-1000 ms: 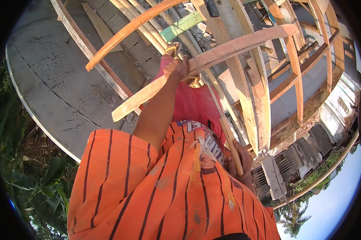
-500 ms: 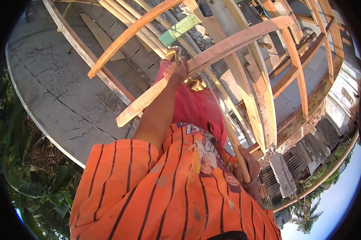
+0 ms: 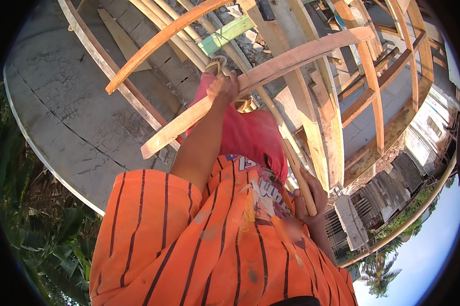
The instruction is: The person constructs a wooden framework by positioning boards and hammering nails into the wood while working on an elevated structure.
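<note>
My left hand (image 3: 224,88) is closed around a long reddish wooden plank (image 3: 291,58), which slants from near my left forearm up to the right across the roof frame. Lower and to the right, beside my shorts, my right hand (image 3: 312,196) grips a light round wooden stick (image 3: 294,162) close to its rounded near end. The stick runs forward past my leg, and its far end cannot be told apart from the poles below. My sandalled feet rest on poles under the plank.
Several bamboo poles (image 3: 169,25) run beneath me, with a green board (image 3: 227,35) across them. An orange-brown beam (image 3: 161,41) crosses at the upper left. A grey concrete surface (image 3: 61,102) lies on the left. More rafters (image 3: 375,97) stand on the right, above a drop.
My right hand and the stick have shifted slightly up and forward. The left hand keeps its hold on the plank. The whole view has moved a little.
</note>
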A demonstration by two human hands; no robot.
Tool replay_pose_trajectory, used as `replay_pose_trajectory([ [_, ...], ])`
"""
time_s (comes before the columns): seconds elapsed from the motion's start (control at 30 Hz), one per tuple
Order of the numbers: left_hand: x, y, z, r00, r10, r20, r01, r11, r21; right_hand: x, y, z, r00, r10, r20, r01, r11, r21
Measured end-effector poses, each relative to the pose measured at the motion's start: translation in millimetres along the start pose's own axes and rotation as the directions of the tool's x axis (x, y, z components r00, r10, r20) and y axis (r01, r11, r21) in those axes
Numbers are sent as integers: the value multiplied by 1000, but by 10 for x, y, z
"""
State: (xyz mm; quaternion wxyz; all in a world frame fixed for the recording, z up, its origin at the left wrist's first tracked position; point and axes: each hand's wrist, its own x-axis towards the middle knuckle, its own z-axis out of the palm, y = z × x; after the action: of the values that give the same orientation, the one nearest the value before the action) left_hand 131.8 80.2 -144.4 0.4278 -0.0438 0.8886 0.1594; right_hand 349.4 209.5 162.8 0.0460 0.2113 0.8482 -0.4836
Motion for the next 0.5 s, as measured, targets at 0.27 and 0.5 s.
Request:
replay_pose_trajectory([
  [0.27,30,13,-29,997,-29,69,29,1000,9,868,291,598,990,124,67,-125,992,2],
  [0.5,-78,80,-95,995,-71,77,72,997,-11,342,171,234,999,7,34,-6,999,-36],
])
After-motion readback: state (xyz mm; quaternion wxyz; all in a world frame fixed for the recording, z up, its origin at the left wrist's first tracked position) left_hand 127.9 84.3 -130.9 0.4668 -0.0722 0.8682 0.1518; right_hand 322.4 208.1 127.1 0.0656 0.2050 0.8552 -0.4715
